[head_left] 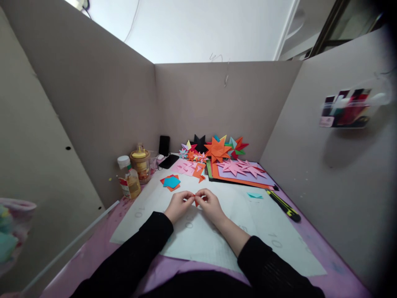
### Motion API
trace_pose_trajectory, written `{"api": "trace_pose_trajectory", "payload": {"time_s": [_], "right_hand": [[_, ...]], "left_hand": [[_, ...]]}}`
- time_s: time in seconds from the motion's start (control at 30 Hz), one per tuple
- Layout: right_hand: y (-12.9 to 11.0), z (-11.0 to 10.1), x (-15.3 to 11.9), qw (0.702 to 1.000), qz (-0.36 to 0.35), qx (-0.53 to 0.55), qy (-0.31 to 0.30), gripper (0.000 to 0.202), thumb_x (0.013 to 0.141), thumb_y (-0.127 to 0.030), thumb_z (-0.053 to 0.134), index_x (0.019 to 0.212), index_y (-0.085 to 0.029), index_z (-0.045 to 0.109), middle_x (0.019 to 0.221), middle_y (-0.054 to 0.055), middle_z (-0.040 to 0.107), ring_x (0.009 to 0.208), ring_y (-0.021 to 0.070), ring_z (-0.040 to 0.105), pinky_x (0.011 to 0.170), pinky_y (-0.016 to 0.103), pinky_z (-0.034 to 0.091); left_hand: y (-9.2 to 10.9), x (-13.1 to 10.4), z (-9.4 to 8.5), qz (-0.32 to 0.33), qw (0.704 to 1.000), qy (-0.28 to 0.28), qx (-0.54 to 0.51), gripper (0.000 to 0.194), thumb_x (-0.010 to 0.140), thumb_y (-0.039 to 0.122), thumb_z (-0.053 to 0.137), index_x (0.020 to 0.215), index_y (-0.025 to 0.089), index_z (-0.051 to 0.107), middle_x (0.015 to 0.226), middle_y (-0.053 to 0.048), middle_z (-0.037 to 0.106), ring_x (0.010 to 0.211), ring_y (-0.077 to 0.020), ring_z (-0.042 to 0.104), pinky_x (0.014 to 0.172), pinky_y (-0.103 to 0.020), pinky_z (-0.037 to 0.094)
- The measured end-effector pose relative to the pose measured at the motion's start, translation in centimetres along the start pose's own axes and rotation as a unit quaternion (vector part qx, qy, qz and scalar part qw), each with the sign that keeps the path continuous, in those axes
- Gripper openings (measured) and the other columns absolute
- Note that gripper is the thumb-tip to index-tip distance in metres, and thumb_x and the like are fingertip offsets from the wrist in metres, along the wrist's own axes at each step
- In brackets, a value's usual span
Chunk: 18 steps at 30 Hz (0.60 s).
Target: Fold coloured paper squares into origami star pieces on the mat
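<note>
Between my two hands is a small folded piece of red-orange paper (196,201), mostly covered by the fingers. My left hand (180,205) pinches it from the left, and my right hand (211,205) pinches it from the right, fingertips nearly meeting. Both hands are over the white sheet (198,244) on the table. Beyond my left hand lies a small stack of blue and orange paper pieces (171,182). A folded turquoise paper piece (255,195) rests to the right of my right hand.
A yellow-black utility knife (283,205) lies at the right. Pink paper stars (232,167) rest on coloured sheets (242,181); more folded stars (218,149) stand behind. At left are a bottle (132,182), a jar (141,167) and a phone (169,161). Grey panels (211,103) enclose the table.
</note>
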State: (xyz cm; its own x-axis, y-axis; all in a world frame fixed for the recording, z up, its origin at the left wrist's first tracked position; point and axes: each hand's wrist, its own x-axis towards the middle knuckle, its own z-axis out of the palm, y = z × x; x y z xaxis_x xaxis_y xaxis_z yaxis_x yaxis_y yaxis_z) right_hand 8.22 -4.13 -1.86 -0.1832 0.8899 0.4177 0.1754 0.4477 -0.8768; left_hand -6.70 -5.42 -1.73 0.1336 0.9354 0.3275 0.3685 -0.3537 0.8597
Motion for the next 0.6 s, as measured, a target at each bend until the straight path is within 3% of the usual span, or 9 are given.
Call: {"api": "trace_pose_trajectory", "payload": {"time_s": [0.27, 0.6], "right_hand": [[0.63, 0.02, 0.08, 0.998, 0.043, 0.035, -0.021, 0.012, 0.075, -0.027, 0.054, 0.07, -0.017, 0.058, 0.067, 0.001, 0.06, 0.062, 0.0143, 0.055, 0.06, 0.026, 0.043], [0.65, 0.02, 0.29, 0.983, 0.112, 0.142, -0.034, 0.019, 0.065, -0.03, 0.065, 0.064, -0.016, 0.052, 0.056, -0.003, 0.053, 0.052, 0.0107, 0.048, 0.051, 0.023, 0.037]], "left_hand": [[-0.24, -0.05, 0.06, 0.013, 1.0, 0.001, 0.001, 0.021, 0.079, 0.03, 0.051, 0.077, 0.014, 0.065, 0.076, -0.004, 0.065, 0.071, -0.0143, 0.058, 0.061, -0.022, 0.045], [-0.17, -0.12, 0.1, -0.008, 1.0, 0.004, -0.01, 0.019, 0.077, 0.029, 0.052, 0.076, 0.013, 0.062, 0.073, -0.004, 0.062, 0.069, -0.0141, 0.057, 0.059, -0.022, 0.044]]}}
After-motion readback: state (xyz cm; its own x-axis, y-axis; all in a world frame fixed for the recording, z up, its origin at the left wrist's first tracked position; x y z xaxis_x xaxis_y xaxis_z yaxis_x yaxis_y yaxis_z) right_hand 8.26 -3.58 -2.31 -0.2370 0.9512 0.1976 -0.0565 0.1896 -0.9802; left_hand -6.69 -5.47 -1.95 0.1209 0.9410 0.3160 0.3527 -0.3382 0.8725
